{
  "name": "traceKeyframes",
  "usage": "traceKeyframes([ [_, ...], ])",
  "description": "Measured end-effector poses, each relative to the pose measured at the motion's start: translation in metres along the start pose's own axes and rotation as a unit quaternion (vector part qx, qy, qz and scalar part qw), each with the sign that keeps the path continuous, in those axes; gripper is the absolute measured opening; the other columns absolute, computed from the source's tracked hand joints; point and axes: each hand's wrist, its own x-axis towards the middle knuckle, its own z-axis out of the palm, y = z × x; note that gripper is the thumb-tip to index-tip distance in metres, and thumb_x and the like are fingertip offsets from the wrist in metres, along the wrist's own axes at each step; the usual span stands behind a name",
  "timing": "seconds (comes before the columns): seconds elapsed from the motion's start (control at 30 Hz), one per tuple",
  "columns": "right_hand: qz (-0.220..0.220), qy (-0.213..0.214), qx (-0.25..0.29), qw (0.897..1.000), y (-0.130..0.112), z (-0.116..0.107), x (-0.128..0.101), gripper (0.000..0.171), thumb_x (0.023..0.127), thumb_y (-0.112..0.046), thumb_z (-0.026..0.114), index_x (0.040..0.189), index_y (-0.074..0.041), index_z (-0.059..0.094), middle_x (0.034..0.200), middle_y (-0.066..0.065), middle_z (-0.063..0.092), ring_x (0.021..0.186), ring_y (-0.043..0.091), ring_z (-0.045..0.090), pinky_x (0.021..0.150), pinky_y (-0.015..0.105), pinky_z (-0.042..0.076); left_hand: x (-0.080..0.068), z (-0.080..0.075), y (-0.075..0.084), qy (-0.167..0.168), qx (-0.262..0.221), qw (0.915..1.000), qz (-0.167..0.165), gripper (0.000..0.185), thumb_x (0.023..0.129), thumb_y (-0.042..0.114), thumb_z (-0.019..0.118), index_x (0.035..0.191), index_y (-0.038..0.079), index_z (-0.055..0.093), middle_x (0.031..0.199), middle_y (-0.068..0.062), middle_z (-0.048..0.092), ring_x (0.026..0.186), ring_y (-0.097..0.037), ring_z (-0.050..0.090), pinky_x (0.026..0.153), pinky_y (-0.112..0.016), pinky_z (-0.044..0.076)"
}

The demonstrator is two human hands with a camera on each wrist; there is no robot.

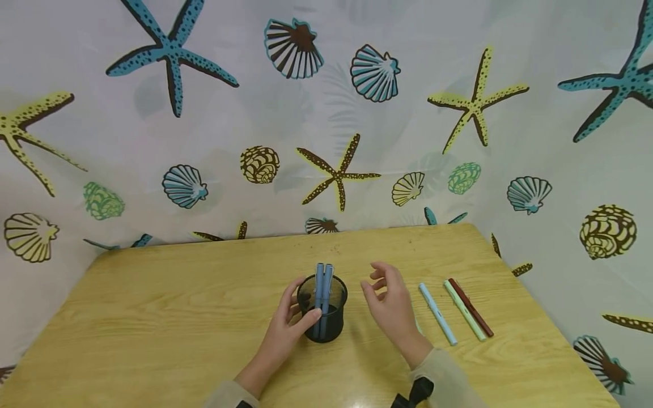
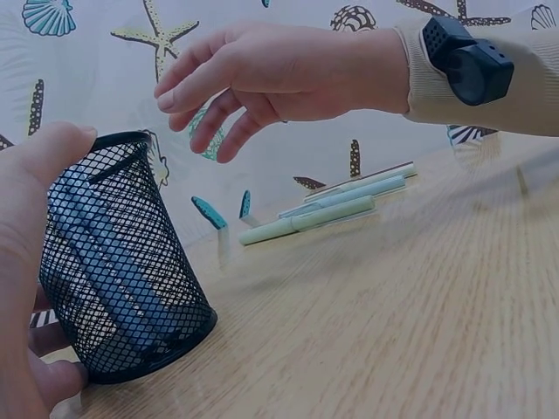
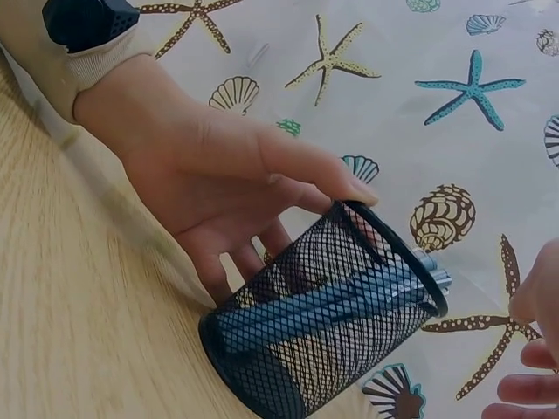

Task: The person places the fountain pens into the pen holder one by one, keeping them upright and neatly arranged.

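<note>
Tabletop (image 1: 178,306) spreads wide; left hand (image 1: 282,324) grips mesh cup (image 1: 334,326); right hand (image 1: 391,303), fingers (image 1: 390,271) loosely parted, hovers clear of its rim (image 1: 345,293).

You have a yellow-brown table (image 1: 178,300) with wavy wood lines. Behind the table you can see a white cloth (image 1: 224,122) with sea pictures, and it goes along the table's left and right sides too. Above the left part of the table's back edge you see a blue starfish (image 1: 172,50), above the middle a brown starfish (image 1: 338,174), and above the right part a yellow starfish (image 1: 475,106). Past the table's right edge you can spot a round brown-and-yellow shell (image 1: 608,231).
</note>
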Motion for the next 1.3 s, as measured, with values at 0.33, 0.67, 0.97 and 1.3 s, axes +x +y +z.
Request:
traceKeyframes([
  [0.33,0.02,0.012,-0.025,0.999,0.011,-0.012,0.003,0.033,0.088,-0.011,0.065,0.118,-0.004,0.054,0.096,0.012,0.055,0.076,0.016,0.056,0.06,0.028,0.048,0.0,0.0,0.004,0.001,0.001,1.0,-0.009,0.065,0.089,0.021,0.065,0.142,0.029,0.029,0.126,-0.025,0.043,0.118,-0.041,0.045,0.089,-0.046,0.043],
  [0.67,0.041,0.023,-0.032,0.998,0.014,-0.025,0.009,0.034,0.087,-0.011,0.066,0.117,-0.001,0.053,0.097,0.014,0.056,0.077,0.021,0.057,0.061,0.03,0.049,0.0,0.0,0.004,0.003,0.001,1.0,-0.009,0.065,0.089,0.021,0.065,0.142,0.028,0.029,0.126,-0.024,0.042,0.118,-0.041,0.045,0.089,-0.047,0.043],
  [0.97,0.075,0.012,-0.056,0.996,0.021,-0.03,0.009,0.034,0.088,-0.015,0.064,0.119,-0.003,0.053,0.099,0.013,0.057,0.077,0.019,0.056,0.063,0.031,0.049,-0.002,0.001,0.005,0.003,0.01,0.9999,-0.014,0.063,0.089,0.019,0.064,0.141,0.028,0.03,0.126,-0.025,0.043,0.118,-0.042,0.045,0.088,-0.047,0.044],
  [1.3,0.103,-0.002,-0.076,0.992,0.028,-0.031,0.009,0.034,0.089,-0.018,0.063,0.118,-0.003,0.053,0.1,0.013,0.056,0.079,0.021,0.055,0.064,0.033,0.048,0.004,0.0,-0.005,0.0,-0.002,0.9999,-0.01,0.065,0.088,0.021,0.065,0.142,0.029,0.029,0.126,-0.024,0.043,0.118,-0.041,0.045,0.088,-0.047,0.044],
])
